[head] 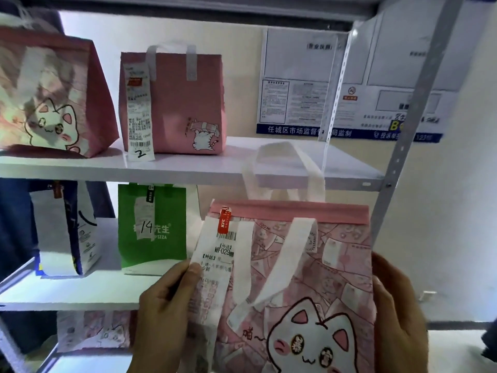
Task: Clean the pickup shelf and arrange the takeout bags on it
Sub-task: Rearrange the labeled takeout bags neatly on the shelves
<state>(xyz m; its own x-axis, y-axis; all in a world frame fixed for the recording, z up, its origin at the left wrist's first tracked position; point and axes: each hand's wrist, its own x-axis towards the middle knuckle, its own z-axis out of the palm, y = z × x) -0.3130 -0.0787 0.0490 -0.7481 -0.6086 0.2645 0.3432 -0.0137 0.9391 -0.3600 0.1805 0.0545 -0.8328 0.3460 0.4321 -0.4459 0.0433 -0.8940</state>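
Both hands clamp a pink cat-print takeout bag (309,286) from its sides: the left hand (164,313) grips the left edge, thumb pressed on the long white receipt (215,265) hanging down the bag's front (a red tag sits at the receipt's top), and the right hand (398,316) is wrapped around the right edge. Its white handles (285,168) stand up in front of the upper shelf (188,168), above both hands. Up and left of the left hand, on that shelf, stand a large cat-print bag (51,92) and a pink bag (177,103) bearing a receipt marked 2 (138,111). Just left of the left hand, on the middle shelf (80,289), a green pizza bag (152,230) marked 14 stands beside a white and blue bag (67,232). Below, another pink patterned bag (94,329) lies partly hidden. Up beyond the right hand, notice posters (301,84) hang on the wall.
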